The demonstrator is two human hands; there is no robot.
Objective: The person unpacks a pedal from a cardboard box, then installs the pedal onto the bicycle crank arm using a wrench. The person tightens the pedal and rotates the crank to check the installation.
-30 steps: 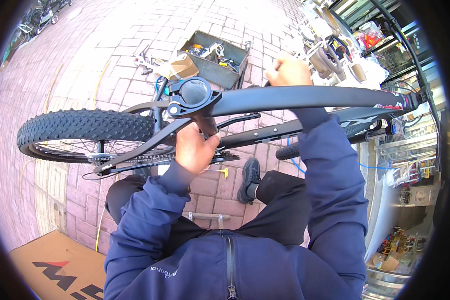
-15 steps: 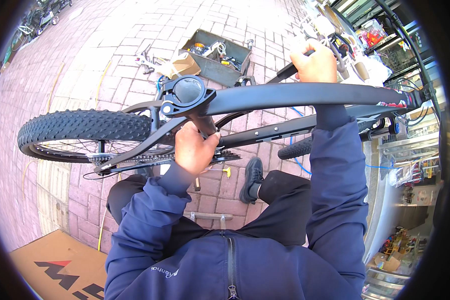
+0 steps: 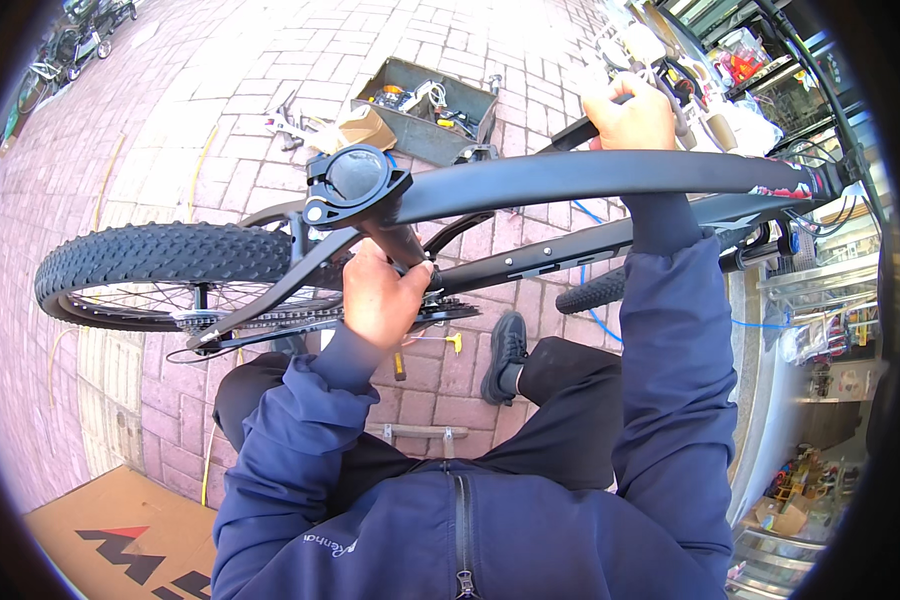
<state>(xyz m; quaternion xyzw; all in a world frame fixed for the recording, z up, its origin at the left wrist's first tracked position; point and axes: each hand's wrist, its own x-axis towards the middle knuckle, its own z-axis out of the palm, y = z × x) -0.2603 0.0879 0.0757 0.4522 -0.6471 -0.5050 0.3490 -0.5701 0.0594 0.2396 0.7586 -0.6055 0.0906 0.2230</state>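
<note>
A matte black bicycle frame (image 3: 570, 180) stands across in front of me, with no saddle in its open seat tube (image 3: 402, 242). My left hand (image 3: 375, 300) is closed around that tube, below the seat clamp (image 3: 355, 180). Beyond the top tube, my right hand (image 3: 635, 120) makes a fist on the end of a black bar (image 3: 572, 134). The bar's other end passes out of sight behind the top tube, so I cannot tell its kind. The knobbly rear wheel (image 3: 160, 250) is at the left, with the chain and cogs beside my left hand.
A grey metal toolbox (image 3: 425, 135) with tools sits on the brick paving beyond the bicycle, a small cardboard box (image 3: 365, 130) beside it. A yellow-handled tool (image 3: 455, 343) lies near my shoe. Cluttered shelves (image 3: 820, 330) line the right; a large carton (image 3: 120, 540) is lower left.
The seat clamp and top tube have shifted slightly left and away from me. My left hand moved a little with the tube; both hands keep their grips.
</note>
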